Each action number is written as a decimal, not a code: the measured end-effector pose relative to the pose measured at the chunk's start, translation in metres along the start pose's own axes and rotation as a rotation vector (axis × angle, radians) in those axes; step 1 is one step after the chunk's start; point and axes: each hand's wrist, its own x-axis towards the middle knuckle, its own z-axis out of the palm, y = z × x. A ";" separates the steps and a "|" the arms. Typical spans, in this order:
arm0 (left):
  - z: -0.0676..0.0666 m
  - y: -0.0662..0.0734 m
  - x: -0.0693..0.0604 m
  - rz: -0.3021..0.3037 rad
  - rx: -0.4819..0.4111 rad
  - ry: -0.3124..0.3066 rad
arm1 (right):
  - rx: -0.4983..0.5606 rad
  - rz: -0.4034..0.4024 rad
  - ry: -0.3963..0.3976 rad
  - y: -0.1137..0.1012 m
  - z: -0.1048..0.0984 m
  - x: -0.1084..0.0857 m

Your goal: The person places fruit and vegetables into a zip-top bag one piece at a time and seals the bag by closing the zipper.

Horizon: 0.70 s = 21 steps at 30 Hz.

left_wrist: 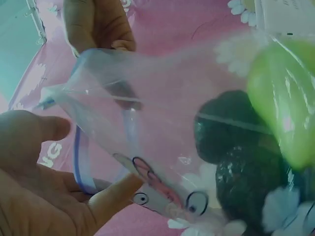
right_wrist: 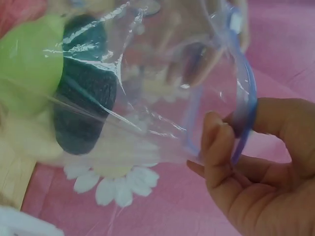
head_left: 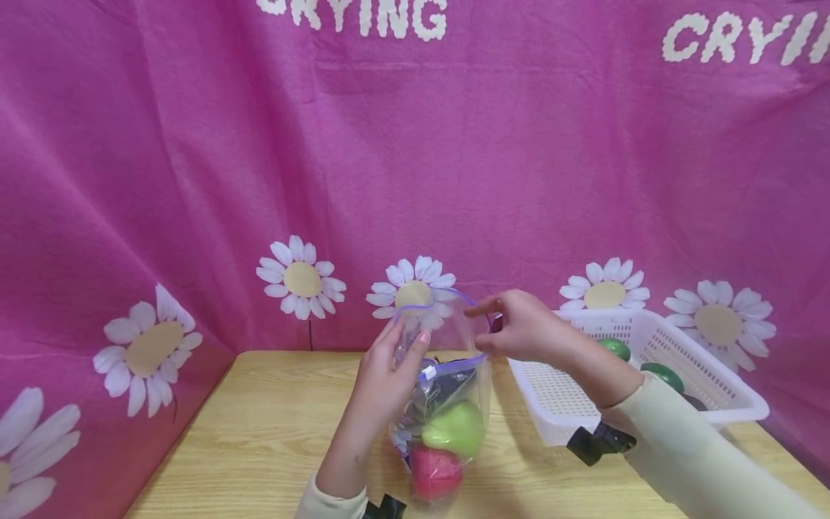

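A clear zip bag (head_left: 480,389) with a purple-blue rim stands upright with its mouth parted. Inside lie a red item (head_left: 436,472) at the bottom, a green pear-shaped item (head_left: 454,428) above it, and dark green items (left_wrist: 243,182) on top. The left hand (head_left: 387,375) holds the left side of the bag's mouth, fingers on both sides of the film. At the opposite side, the right hand (head_left: 528,328) pinches the rim between thumb and fingers, as the right wrist view shows. A white slider (head_left: 429,373) sits on the near rim.
A white plastic basket (head_left: 551,425) with green items (head_left: 663,376) and a dark one stands to the right on the wooden table (head_left: 259,432). Behind the table hangs a pink cloth (head_left: 519,180) with white flowers and lettering.
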 end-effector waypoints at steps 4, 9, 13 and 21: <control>-0.006 -0.003 0.000 -0.054 0.052 -0.054 | 0.022 -0.010 0.082 -0.006 0.000 0.000; -0.009 -0.004 0.000 -0.112 -0.007 -0.127 | 0.013 0.006 0.192 -0.004 0.001 -0.002; -0.006 -0.003 0.001 -0.031 -0.073 -0.079 | 0.045 0.045 0.261 0.001 0.001 -0.002; 0.000 0.000 -0.001 0.035 -0.048 -0.022 | 0.092 0.005 0.213 0.013 0.010 0.001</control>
